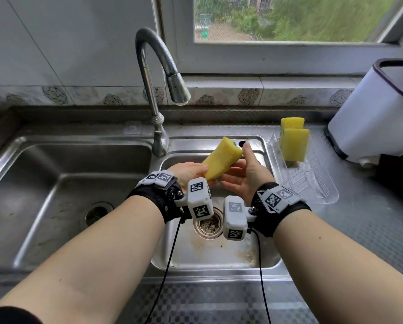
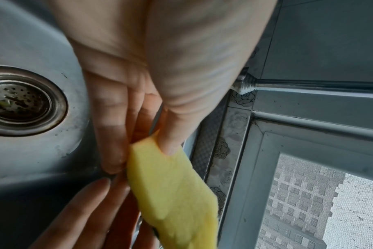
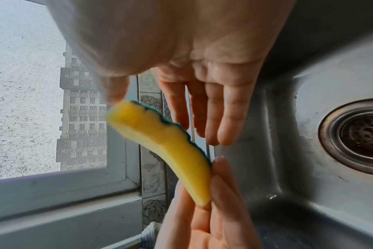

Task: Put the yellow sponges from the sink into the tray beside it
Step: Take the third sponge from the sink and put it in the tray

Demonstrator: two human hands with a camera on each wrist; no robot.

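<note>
My left hand (image 1: 201,173) grips the near end of a yellow sponge (image 1: 221,160) with a green scouring back, thumb on top and fingers beneath, above the small right sink basin (image 1: 219,256). The left wrist view shows the thumb pressing into the sponge (image 2: 175,193). My right hand (image 1: 244,169) is held open beside it, fingers straight, its thumb tip at the sponge's far end. In the right wrist view the bent sponge (image 3: 160,144) lies between thumb and straight fingers (image 3: 215,118). Two more yellow sponges (image 1: 294,145) stand on edge in the clear tray (image 1: 317,190) right of the sink.
A curved faucet (image 1: 153,66) rises behind the basin, and the strainer drain (image 1: 207,226) lies under my wrists. A large left basin (image 1: 55,195) adjoins. A white container (image 1: 378,113) stands right of the tray. Window and tiled ledge run along the back.
</note>
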